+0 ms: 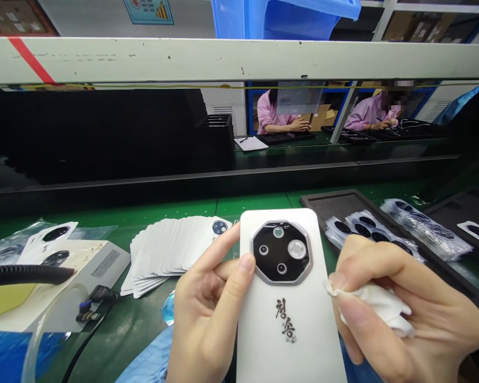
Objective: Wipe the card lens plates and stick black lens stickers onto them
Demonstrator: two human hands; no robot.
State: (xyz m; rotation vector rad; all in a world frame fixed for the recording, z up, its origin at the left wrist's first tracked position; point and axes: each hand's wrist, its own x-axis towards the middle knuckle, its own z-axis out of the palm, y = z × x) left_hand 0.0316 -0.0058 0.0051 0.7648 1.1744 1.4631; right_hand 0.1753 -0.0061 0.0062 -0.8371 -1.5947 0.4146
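Note:
My left hand (211, 308) grips the left edge of a white phone back cover (259, 330), thumb on its face beside the camera. The cover stands nearly upright, facing me, with a black eight-sided camera window (281, 251) and dark Korean lettering (285, 321) below it. Pinched between the fingers of my right hand (415, 314) is a crumpled white cloth (383, 308). A corner of the cloth is at the cover's right edge; whether it touches I cannot tell. Behind my left hand lies a fanned stack of white covers (171, 247).
On the left is a white box-shaped device (99, 266) with a black hose (27, 274) and cables. Dark trays (339, 199) at right hold bagged covers (427, 226). A pale beam (239, 61) crosses above. Two people in pink sit beyond the bench.

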